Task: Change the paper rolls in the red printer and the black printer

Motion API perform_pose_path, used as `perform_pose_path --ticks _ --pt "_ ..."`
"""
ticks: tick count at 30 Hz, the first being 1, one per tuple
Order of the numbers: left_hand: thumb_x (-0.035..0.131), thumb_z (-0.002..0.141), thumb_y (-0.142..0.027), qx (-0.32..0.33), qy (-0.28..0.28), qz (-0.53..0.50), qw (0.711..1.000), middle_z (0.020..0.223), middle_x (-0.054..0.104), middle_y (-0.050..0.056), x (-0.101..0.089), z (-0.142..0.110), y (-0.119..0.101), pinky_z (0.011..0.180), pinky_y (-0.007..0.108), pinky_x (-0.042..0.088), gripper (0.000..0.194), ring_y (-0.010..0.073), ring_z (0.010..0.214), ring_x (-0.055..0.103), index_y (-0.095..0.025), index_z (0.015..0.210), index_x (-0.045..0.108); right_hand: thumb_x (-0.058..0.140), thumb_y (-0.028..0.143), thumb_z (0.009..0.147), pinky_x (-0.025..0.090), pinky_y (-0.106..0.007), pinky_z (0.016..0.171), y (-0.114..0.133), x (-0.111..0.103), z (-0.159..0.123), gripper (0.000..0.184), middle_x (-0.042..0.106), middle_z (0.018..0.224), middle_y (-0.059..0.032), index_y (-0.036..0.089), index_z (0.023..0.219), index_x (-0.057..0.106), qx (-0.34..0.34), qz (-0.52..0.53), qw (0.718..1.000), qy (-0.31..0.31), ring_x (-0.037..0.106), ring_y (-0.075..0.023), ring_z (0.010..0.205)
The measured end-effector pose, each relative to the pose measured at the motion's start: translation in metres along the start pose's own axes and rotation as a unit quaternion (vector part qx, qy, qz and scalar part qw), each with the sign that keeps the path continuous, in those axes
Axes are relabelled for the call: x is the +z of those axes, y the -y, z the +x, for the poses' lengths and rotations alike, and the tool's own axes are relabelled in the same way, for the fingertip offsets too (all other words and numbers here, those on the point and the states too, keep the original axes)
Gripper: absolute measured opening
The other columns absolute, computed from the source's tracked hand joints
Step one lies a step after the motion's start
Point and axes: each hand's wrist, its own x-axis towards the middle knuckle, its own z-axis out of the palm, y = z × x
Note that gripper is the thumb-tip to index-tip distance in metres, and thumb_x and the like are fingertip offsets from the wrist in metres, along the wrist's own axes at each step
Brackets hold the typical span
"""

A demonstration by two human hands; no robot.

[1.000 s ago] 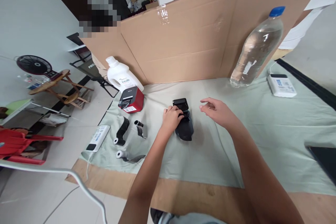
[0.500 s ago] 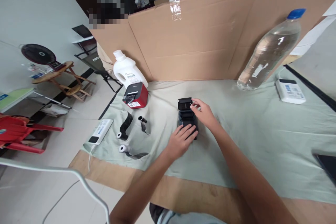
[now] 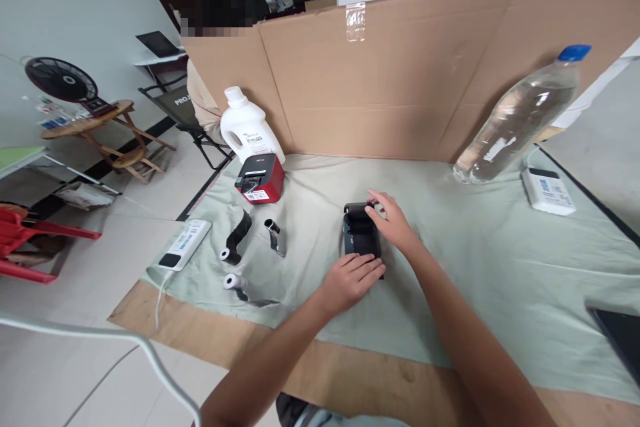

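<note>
In the middle of the cloth sits a small black printer [image 3: 361, 240], its hinged lid [image 3: 358, 208] raised at the far end. My left hand [image 3: 354, 278] lies across the near end of the printer, fingers stretched out flat and side by side. My right hand [image 3: 390, 219] has the lid's right edge between thumb and fingertips. To the left lie a black-and-white roll with a dark strip [image 3: 239, 237], a small dark roll [image 3: 274, 235] and a white roll with a dark tail [image 3: 235, 282]. Part of the printer is hidden under my left hand.
A red-and-black printer [image 3: 270, 180] stands before a white jug [image 3: 253, 130] at the back left. A large water bottle [image 3: 520, 117] leans against the cardboard panel [image 3: 370, 100]. White power banks [image 3: 185, 243] lie at both sides; a dark tablet-like device [image 3: 617, 337] lies right.
The lid has tilted from nearly upright to a lower angle, with my right hand at its edge. My left hand has slid slightly toward the printer's near end. The camera view has shifted somewhat.
</note>
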Motion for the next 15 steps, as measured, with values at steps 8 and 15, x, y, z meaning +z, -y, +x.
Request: perform_pose_path --ticks 8,15 --pt "0.05 0.101 -0.016 0.005 -0.014 -0.018 1.0 0.126 0.075 0.006 0.001 0.002 0.001 0.094 0.034 0.055 0.03 0.0182 0.116 0.069 -0.023 0.123 0.069 0.064 0.027 0.089 0.047 -0.04 0.097 0.007 -0.003 -0.002 0.036 0.06 0.113 -0.0108 0.024 0.125 0.068 0.06 -0.144 0.982 0.101 0.059 -0.0262 0.108" --pt "0.05 0.1 -0.018 0.027 -0.027 -0.05 0.998 0.115 0.078 0.005 -0.002 0.004 0.002 0.081 0.032 0.053 0.027 0.017 0.103 0.07 -0.021 0.119 0.07 0.043 0.046 0.103 0.047 -0.039 0.081 0.027 0.009 0.0 0.044 0.063 0.12 -0.0179 0.018 0.135 0.052 0.215 -0.248 0.921 0.208 0.066 -0.0308 0.098"
